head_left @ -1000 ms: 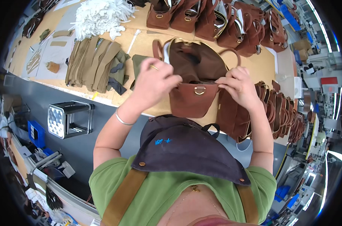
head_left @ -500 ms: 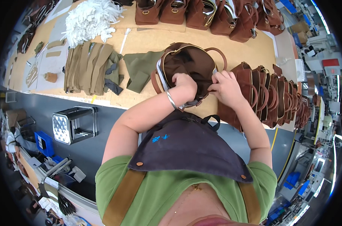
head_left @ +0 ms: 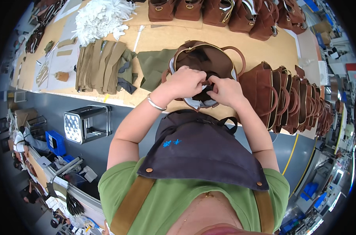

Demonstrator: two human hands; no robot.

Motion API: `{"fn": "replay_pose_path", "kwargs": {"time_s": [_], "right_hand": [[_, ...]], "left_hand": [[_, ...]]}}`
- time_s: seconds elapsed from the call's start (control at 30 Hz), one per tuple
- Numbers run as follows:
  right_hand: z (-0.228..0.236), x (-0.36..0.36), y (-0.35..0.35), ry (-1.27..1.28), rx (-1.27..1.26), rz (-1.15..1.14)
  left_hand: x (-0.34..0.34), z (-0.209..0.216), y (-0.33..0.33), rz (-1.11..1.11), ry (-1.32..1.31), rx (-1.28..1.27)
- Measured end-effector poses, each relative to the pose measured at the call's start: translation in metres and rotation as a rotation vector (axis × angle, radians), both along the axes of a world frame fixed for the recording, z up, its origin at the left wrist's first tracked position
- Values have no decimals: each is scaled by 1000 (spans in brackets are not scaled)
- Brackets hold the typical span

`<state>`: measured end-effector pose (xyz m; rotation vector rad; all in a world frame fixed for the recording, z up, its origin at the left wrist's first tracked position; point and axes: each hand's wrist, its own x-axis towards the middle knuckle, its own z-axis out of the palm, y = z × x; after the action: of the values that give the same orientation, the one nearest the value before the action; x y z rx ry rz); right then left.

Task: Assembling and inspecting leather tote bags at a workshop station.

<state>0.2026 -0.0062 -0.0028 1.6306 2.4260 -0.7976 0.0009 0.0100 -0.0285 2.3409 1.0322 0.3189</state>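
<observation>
A brown handbag [head_left: 219,55] stands on the table in front of me, its zip-edged mouth wide and its dark lining showing. Both my hands are over the near side of that opening. My left hand [head_left: 189,81] is closed, fingertips pinched on a small brown strip [head_left: 206,82] that spans the gap to the other hand. My right hand [head_left: 226,91] pinches the strip's other end with thumb and forefinger. Whether the strip is joined to the bag is hidden by my fingers. One handle [head_left: 240,58] arches out at the bag's far right.
Finished-looking brown bags [head_left: 260,92] stand packed in a row on the right, and more bags [head_left: 215,11] line the far edge. At left lie olive fabric strips [head_left: 99,66], an olive cloth piece [head_left: 154,64] and a white heap [head_left: 101,19]. A metal stool [head_left: 86,124] stands below the table.
My left hand has come up out of the bag and my right hand has moved inward from its right rim. They now meet over the opening, with the brown strip between them.
</observation>
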Motion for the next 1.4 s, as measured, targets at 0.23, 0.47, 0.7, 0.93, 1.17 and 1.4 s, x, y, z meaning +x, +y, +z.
{"fn": "replay_pose_path", "kwargs": {"time_s": [0.23, 0.47, 0.7, 0.93, 1.17, 1.4], "right_hand": [[-11, -9, -31, 75, 370, -33], [-28, -12, -35, 99, 261, -25], [41, 13, 18, 379, -15, 5], [68, 18, 36, 509, -281, 6], [55, 9, 43, 474, -168, -126], [65, 14, 42, 531, -219, -31]], "left_hand": [[-5, 8, -47, 100, -21, 364], [-18, -2, -83, 21, 190, 424], [-10, 64, -28, 111, 6, 494], [-16, 85, 3, 6, -79, 282], [-17, 85, 10, 66, -90, 282], [-18, 86, 13, 51, -81, 248]]}}
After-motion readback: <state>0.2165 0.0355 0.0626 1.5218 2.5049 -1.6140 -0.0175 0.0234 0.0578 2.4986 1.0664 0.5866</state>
